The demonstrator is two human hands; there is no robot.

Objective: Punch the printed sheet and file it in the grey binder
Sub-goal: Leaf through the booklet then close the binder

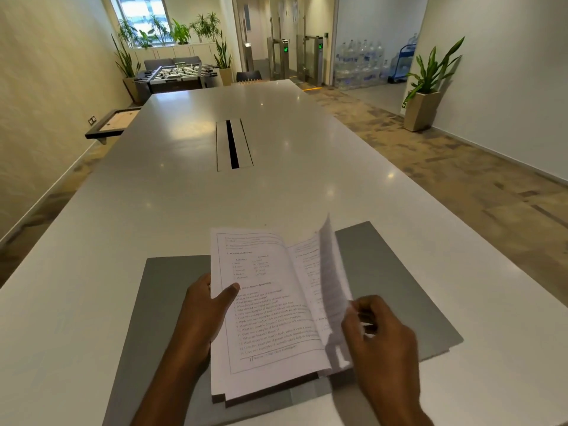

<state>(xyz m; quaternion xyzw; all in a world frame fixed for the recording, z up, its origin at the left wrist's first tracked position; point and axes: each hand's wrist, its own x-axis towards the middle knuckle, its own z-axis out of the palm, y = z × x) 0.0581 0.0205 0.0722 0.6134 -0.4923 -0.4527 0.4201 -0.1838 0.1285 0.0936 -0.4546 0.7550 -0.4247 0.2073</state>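
The grey binder lies open and flat on the white table, close to its near edge. On it rests a stack of printed sheets with black text. My left hand grips the stack's left edge, thumb on the top page. My right hand pinches the edge of a few sheets lifted up and curling on the right side. No hole punch is in view.
A cable slot sits in the middle of the table. To the left stands a small side shelf, and a foosball table further back. A potted plant stands by the right wall, water bottles behind.
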